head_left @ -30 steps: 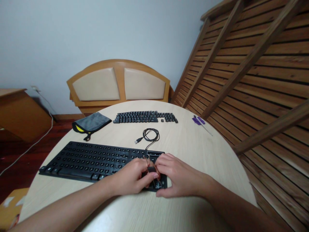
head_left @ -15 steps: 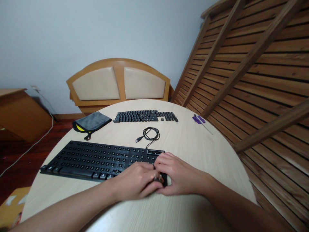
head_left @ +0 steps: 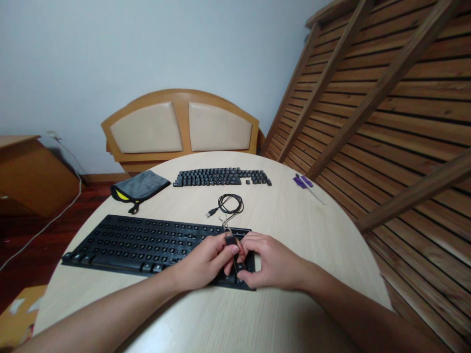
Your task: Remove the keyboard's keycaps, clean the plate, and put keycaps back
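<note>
"Keyboard (head_left: 147, 242), where?"
"Flat on the counter (head_left: 298, 230), long axis left to right. Hands were at its right end."
"Left hand (head_left: 206, 263)?"
"Fingers closed round a wire tool (head_left: 231, 240), by the black handle. Wire ends stuck up and away from the person, toward the coiled cable (head_left: 235, 211)."
"Right hand (head_left: 270, 261)?"
"Just right of the tool, nearer the keyboard's right edge. Fingers curled narrow, thumb at a black key (head_left: 240, 267). Pinched or just touched? Couldn't tell."
"Key relation, quick?"
"The key sat on the person's side of the handle, slightly right, with the right thumb closest. The wire ends pointed the opposite way."
"Loose keys (head_left: 209, 177)?"
"In rows beyond the cable, well apart from both hands."
</note>
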{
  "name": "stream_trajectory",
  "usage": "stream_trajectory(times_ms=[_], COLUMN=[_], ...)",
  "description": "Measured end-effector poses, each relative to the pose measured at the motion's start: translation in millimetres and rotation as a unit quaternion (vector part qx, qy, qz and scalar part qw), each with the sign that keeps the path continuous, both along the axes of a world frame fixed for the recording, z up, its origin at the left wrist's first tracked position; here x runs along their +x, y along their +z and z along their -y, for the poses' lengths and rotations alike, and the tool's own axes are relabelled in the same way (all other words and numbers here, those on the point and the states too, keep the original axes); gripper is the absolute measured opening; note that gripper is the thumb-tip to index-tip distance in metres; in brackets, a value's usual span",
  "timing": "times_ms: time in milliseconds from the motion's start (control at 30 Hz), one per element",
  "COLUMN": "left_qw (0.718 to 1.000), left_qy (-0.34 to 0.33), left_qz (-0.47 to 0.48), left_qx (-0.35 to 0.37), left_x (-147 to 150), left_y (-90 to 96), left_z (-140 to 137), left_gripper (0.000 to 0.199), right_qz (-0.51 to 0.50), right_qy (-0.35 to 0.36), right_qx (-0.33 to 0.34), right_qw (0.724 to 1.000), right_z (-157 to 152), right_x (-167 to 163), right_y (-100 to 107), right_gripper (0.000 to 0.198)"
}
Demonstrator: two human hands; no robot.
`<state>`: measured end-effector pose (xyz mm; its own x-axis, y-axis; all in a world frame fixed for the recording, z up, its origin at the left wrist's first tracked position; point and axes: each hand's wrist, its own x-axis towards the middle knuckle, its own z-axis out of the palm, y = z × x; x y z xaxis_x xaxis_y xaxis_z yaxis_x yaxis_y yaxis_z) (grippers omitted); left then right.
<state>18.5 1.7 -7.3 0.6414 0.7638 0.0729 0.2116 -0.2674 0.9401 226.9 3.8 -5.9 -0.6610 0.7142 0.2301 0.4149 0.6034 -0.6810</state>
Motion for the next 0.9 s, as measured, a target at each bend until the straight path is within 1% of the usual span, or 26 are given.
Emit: stream_trajectory(times_ms=[100,200,300,367,467,633,767,900], left_qw=[0.999,0.995,0.989,0.988,0.988,0.990,0.989,0.989], left_qy=[0.041,0.076,0.077,0.062,0.058,0.084,0.119,0.139], left_qz=[0.000,-0.010,-0.031,-0.047,-0.050,-0.027,-0.004,0.016], left_qx=[0.017,0.069,0.123,0.132,0.131,0.113,0.090,0.046], left_x=[0.5,-0.1,-0.7,-0.5,0.6,2.8,3.3,2.7], left_y=[-0.6,-1.1,-0.8,-0.2,0.4,-1.7,-8.0,-13.7], left_z=[-0.5,0.1,1.7,2.9,4.3,2.9,-2.0,-5.6], left_gripper=[0.031,0.028,0.034,0.040,0.040,0.033,0.039,0.033], right_qz=[-0.006,-0.023,-0.059,-0.098,-0.154,-0.195,-0.235,-0.259], right_qy=[-0.036,-0.077,-0.105,-0.100,-0.085,-0.089,-0.115,-0.160], right_qx=[-0.031,-0.054,-0.071,-0.084,-0.109,-0.108,-0.153,-0.173], right_qw=[0.999,0.995,0.990,0.987,0.978,0.971,0.953,0.937], right_z=[-0.2,-0.9,-1.4,-1.5,-1.7,-3.8,-9.7,-24.3], right_x=[1.3,2.0,1.1,-0.5,-3.3,-5.9,-4.0,7.6], right_y=[3.5,2.7,-2.3,-6.5,-11.6,-13.8,-14.2,-16.4], right_gripper=[0.015,0.012,0.011,0.013,0.017,0.016,0.018,0.025])
